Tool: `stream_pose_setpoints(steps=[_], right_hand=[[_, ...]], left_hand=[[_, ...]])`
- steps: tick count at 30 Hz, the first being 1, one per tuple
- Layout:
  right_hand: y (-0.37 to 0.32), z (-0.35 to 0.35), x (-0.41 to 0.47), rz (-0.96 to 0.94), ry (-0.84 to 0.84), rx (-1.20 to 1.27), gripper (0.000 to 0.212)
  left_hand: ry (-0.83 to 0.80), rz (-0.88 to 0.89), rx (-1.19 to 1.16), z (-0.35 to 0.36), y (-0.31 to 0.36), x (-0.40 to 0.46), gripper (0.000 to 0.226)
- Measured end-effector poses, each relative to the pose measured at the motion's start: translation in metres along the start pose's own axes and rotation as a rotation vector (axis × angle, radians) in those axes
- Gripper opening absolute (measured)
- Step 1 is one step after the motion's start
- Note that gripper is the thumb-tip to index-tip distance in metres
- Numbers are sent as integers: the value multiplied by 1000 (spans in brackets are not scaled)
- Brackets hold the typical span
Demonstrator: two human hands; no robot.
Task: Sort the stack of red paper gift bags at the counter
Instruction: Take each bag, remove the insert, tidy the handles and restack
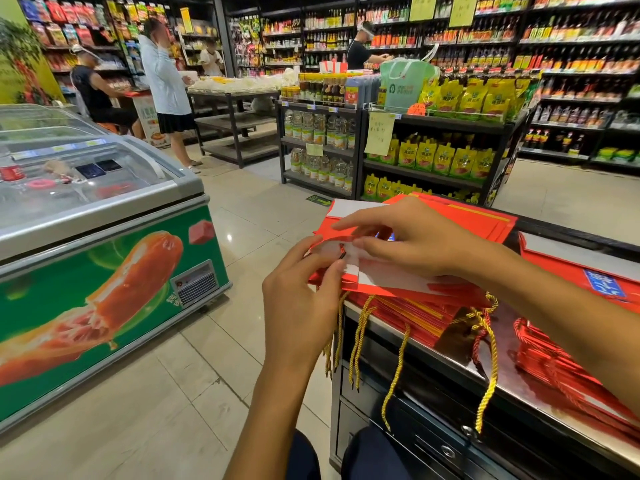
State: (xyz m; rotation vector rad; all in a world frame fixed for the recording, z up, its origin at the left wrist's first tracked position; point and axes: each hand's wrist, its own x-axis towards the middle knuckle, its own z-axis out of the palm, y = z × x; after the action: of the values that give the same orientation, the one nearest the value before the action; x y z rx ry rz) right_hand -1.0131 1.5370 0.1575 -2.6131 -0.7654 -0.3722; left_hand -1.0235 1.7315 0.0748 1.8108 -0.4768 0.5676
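A stack of flat red paper gift bags [412, 311] lies on the counter's left end, gold cord handles [398, 362] dangling over the edge. On top, one red bag with a white inner flap [391, 271] is lifted slightly. My left hand [304, 271] pinches its near left corner. My right hand [408, 237] pinches the same flap from above, fingers curled over the edge. A second pile of red bags [575, 268] with red cord handles [540, 355] lies at the right, partly under my right forearm.
The steel-topped counter [519, 386] has dark drawers below. A chest freezer [100, 216] stands at left across a tiled aisle [194, 393]. Shelves of bottles and yellow packets [446, 161] stand behind. Several people stand in the far aisles.
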Motion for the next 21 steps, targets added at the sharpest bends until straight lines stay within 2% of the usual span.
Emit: stream_pose_setpoints(steps=[3,7,10,14,17,19,21], right_hand=[[0,-5,0,95,-124,68,28],[5,-13,-2,173,-170,184,20],[13,-12,-4,186,-143,221,11],[17,1,-7,140,-62,256,11],[15,10,-7,88,-9,207,7],[15,10,-5,59,50,195,7],[13,8,-3,52,132,237,8]], left_hand=[[-14,2,-34,-5,-4,-1,15],[-35,-22,-130,-12,-10,-6,14],[22,-121,-320,-13,-8,-8,5],[163,-273,-372,-9,0,1,27],[-31,-482,-266,-9,0,18,41],[-145,-535,-258,-6,-2,19,29],[-158,-516,-304,-5,-3,15,17]])
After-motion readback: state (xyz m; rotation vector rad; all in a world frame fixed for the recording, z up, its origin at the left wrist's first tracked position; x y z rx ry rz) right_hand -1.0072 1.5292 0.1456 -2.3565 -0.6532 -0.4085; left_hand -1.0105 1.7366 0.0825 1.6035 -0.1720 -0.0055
